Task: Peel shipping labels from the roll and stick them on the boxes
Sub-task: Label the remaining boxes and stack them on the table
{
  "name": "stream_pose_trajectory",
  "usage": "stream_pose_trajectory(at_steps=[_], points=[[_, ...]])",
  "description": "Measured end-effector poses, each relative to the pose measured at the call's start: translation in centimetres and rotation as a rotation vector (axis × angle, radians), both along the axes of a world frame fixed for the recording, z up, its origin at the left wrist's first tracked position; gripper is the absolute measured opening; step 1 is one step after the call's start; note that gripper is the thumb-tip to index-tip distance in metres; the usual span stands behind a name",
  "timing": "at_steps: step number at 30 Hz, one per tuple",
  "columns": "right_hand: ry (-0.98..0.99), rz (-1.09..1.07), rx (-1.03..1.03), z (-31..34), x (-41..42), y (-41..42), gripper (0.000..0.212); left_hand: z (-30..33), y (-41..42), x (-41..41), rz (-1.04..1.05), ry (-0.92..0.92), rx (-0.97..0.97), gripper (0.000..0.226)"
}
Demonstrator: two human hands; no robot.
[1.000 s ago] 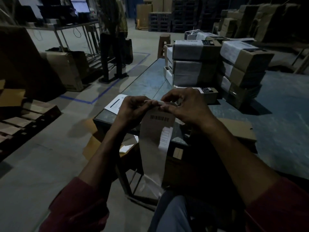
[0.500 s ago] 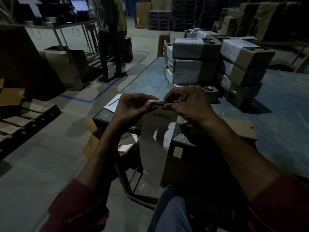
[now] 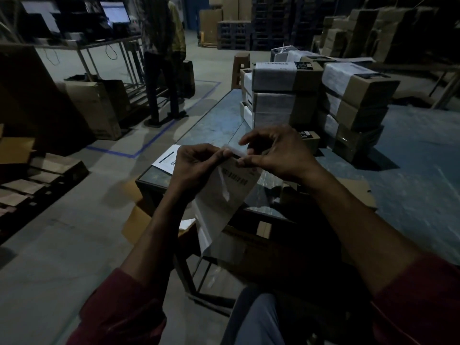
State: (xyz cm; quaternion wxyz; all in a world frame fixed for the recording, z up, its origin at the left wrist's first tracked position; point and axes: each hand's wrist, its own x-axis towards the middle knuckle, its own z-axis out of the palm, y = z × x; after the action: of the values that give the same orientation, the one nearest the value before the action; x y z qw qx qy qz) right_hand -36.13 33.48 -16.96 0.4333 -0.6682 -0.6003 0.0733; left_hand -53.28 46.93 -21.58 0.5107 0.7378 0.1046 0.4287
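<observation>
Above the bench corner: both your hands meet over the near corner of the bench [image 3: 211, 125], with the label strip [image 3: 224, 195] hanging from them toward your lap.
Left hand: your left hand [image 3: 196, 161] has its fingers [image 3: 225, 153] pinched shut on the strip's top edge.
Right hand: your right hand [image 3: 276, 151] nips the same top edge between thumb and forefinger, the other fingers lifted clear; it looks set to part the label from its backing.
Label: the shipping label [image 3: 235, 178], barcode showing, sits at the top of the strip, just under your fingertips.
Handling: judge it featherlight, limp and thin. The liner looks glossy and likely slick, so it may slip; the label will probably curl and cling to itself once free.
Where to hold: take it by a top corner only, keeping skin off the adhesive, and peel slowly at a shallow angle so it does not tear or crease.
Boxes: the stacked cardboard boxes [image 3: 286, 95] stand farther back on the bench, several already labelled.
Roll: cannot be made out; the strip's lower end is lost in the dark.
</observation>
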Motion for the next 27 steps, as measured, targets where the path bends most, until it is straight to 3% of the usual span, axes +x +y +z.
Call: stream_pose_trajectory(at_steps=[5, 8, 12, 15, 18, 23, 27], points=[[-0.011, 0.027, -0.015, 0.0, 0.0, -0.1, 0.026, 0.3, -0.6, -0.3, -0.085, 0.007, -0.077, 0.015], [-0.012, 0.022, 0.004, 0.2, 0.1, -0.2, 0.019, 0.7, -0.5, -0.6, -0.19, 0.01, -0.226, 0.037], [-0.065, -0.031, 0.042, 0.1, 0.3, -0.1, 0.016, 0.5, 0.5, -0.7, -0.194, 0.071, -0.239, 0.053], [-0.076, -0.046, 0.089, 0.1, 0.9, -0.4, 0.012, 0.2, 1.2, -0.7, -0.144, 0.1, -0.179, 0.047], [-0.115, -0.068, 0.113, 0.4, 1.4, -0.8, 0.012, 0.3, 1.6, -0.1, -0.057, 0.125, -0.057, 0.026], [-0.116, -0.114, 0.196, 0.6, 2.3, -1.0, 0.011, 0.4, 2.6, 2.4, -0.084, 0.141, -0.215, 0.024], [-0.035, -0.131, 0.242, 1.6, 2.6, -1.6, 0.01, -0.9, 4.7, 4.4, 0.104, 0.26, -0.219, 0.021]])
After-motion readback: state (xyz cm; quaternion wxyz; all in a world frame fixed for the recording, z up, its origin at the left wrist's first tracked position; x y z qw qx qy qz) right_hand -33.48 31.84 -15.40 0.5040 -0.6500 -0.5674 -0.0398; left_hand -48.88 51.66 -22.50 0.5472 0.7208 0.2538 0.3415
